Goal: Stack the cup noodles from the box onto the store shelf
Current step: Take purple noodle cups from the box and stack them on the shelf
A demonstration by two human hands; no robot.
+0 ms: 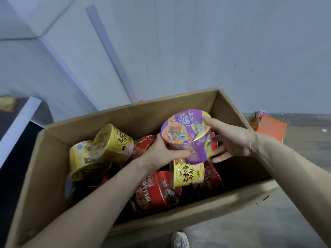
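Both arms reach down into the open cardboard box (231,111), & the purple cup (186,135) sits tipped between the two hands, just above the other cups. The left hand (161,153) grips the cup's side from the left w/ fingers curled round it and thumb pressed on the front; the right hand (231,140) holds the other side w/ fingers spread wide, thumb up on the lid rim. Under it lie yellow cups (111,142) on the left, a yellow cup (188,174) right below, & red cups (155,190) near the bottom.
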